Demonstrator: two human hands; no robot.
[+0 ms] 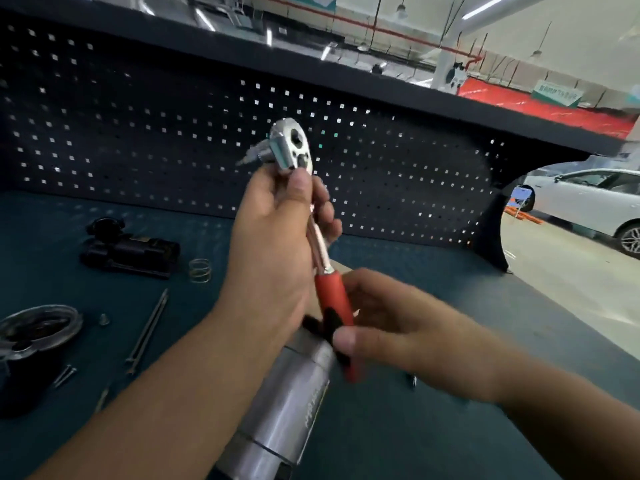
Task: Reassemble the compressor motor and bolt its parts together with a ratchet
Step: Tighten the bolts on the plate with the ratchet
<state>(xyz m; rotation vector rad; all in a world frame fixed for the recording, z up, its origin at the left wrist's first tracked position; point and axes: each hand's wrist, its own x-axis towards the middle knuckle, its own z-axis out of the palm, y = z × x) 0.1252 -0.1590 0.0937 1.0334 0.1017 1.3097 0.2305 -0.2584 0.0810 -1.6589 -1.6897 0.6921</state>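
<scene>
I hold a ratchet [294,147] upright in front of the pegboard, chrome head on top with a bit or socket sticking out to the left. My left hand [273,233] wraps the chrome shank just under the head, thumb against it. My right hand [391,323] pinches the red and black handle [332,306] lower down. The silver cylindrical motor body [291,403] lies on the bench under both hands, partly hidden by my left forearm.
On the dark green bench mat at left lie a black motor part [131,251], a wire spring [200,270], long through-bolts [149,330], small screws [65,375] and a metal end cap [38,327]. A pegboard [138,133] backs the bench. A white car [588,206] stands at right.
</scene>
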